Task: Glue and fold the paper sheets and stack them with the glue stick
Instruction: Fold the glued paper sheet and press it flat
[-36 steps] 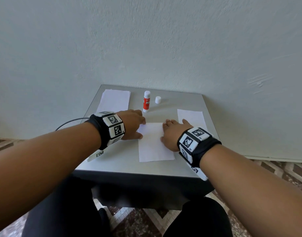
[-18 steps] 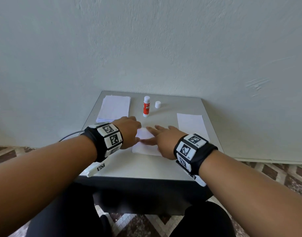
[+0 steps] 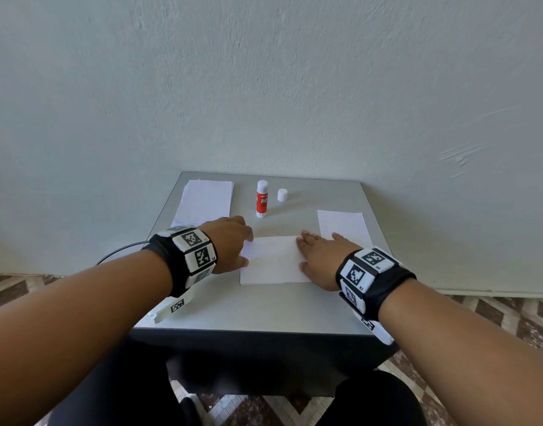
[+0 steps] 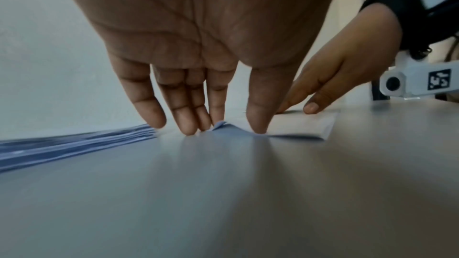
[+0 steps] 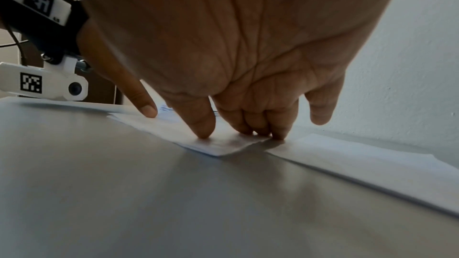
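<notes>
A white sheet (image 3: 273, 259), folded in half, lies flat in the middle of the grey table (image 3: 264, 312). My left hand (image 3: 230, 244) presses straight fingertips (image 4: 188, 127) on the sheet's left edge, where one corner (image 4: 219, 124) curls up slightly. My right hand (image 3: 319, 259) presses its fingertips (image 5: 203, 130) on the right edge of the folded sheet (image 5: 223, 145). Neither hand holds anything. The red and white glue stick (image 3: 262, 198) stands uncapped at the back, with its white cap (image 3: 282, 195) beside it on the right.
A stack of white sheets (image 3: 204, 202) lies at the table's back left, close to my left hand. A single white piece (image 3: 344, 226) lies at the right, just beyond my right hand. A pale wall stands behind the table. A black cable (image 3: 119, 252) hangs off the left side.
The long sheet has been folded in half. My hands came together over it, then slid apart to its left and right edges.
</notes>
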